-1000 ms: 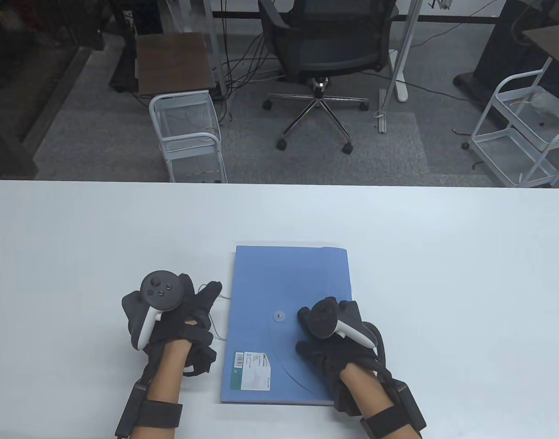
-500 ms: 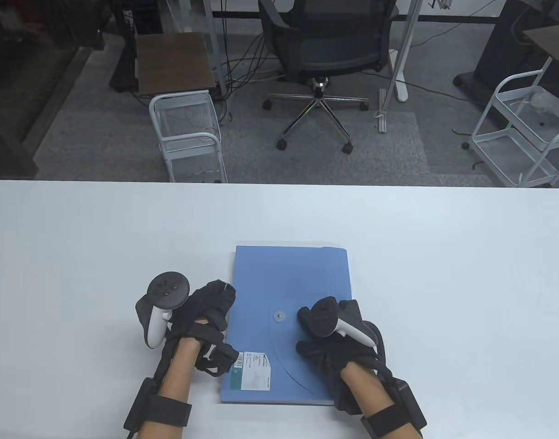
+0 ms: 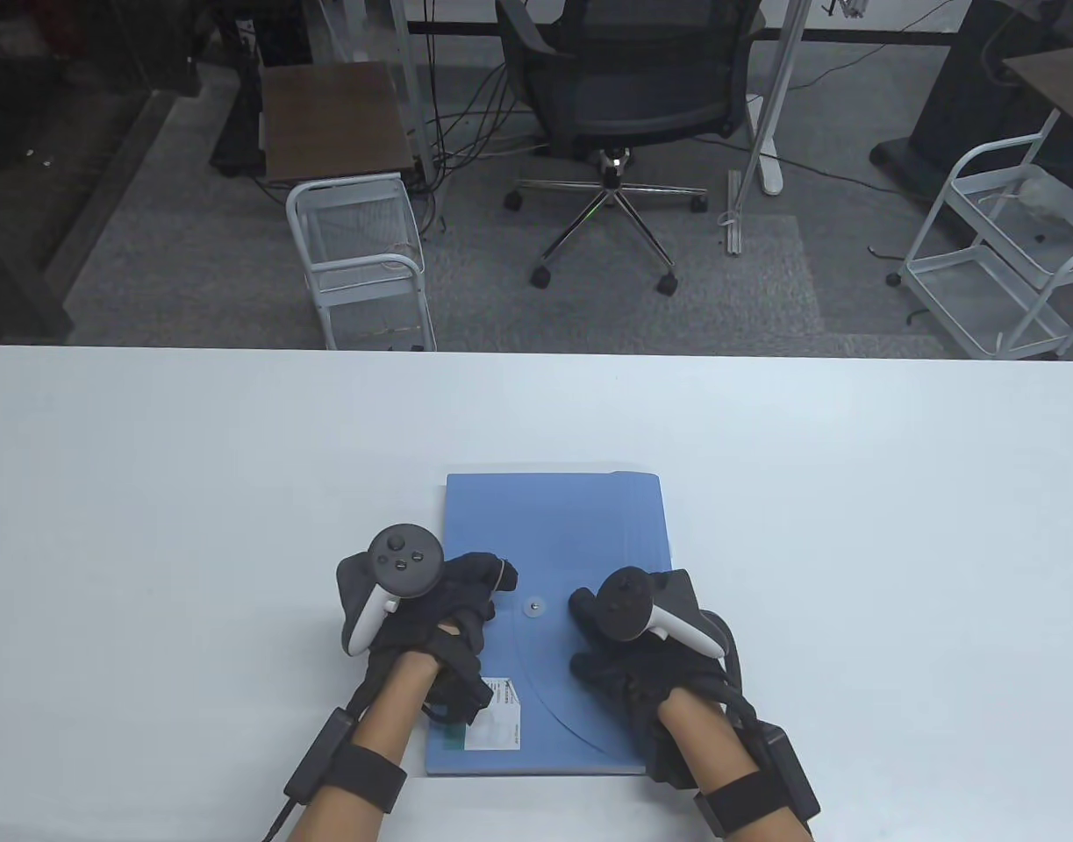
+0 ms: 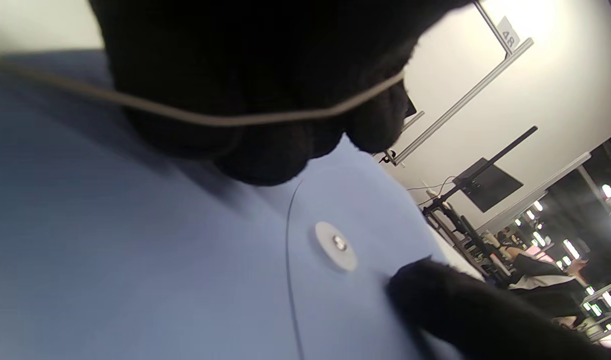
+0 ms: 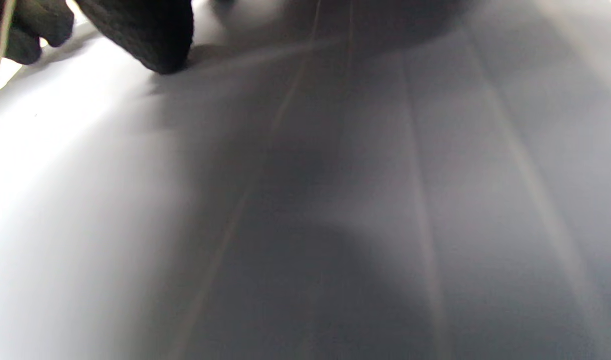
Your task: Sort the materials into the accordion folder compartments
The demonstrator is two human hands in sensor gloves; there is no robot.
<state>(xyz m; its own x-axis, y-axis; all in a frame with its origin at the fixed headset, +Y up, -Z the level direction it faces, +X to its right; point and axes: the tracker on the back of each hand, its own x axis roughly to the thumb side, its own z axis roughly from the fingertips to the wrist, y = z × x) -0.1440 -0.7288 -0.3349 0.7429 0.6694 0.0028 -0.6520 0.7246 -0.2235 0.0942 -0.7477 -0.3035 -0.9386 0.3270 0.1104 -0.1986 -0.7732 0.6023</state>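
- Accordion folder: blue, closed, lying flat on the white worktop, near the near edge and about centre. Curved flap over its near half. A small white round fastener disc sits at the flap's far tip; it also shows in the left wrist view. A white printed label at the near-left corner is partly covered by the left wrist.
- Left hand: black sensor glove, tracker on its back. It lies over the folder's left edge, fingers curled, fingertips just left of the fastener disc. In the left wrist view the fingers hang close above the blue cover and a thin pale string crosses in front of them. Whether the grip has hold of the string, or whether the fingers touch the cover, cannot be told.
- Right hand: black glove with tracker, resting on the folder's right near part, just right of the disc. Fingers bent; the grip's state cannot be told, and nothing is seen held in it. The right wrist view is blurred.
- Beyond the worktop's far edge: an office chair, two white wire carts.
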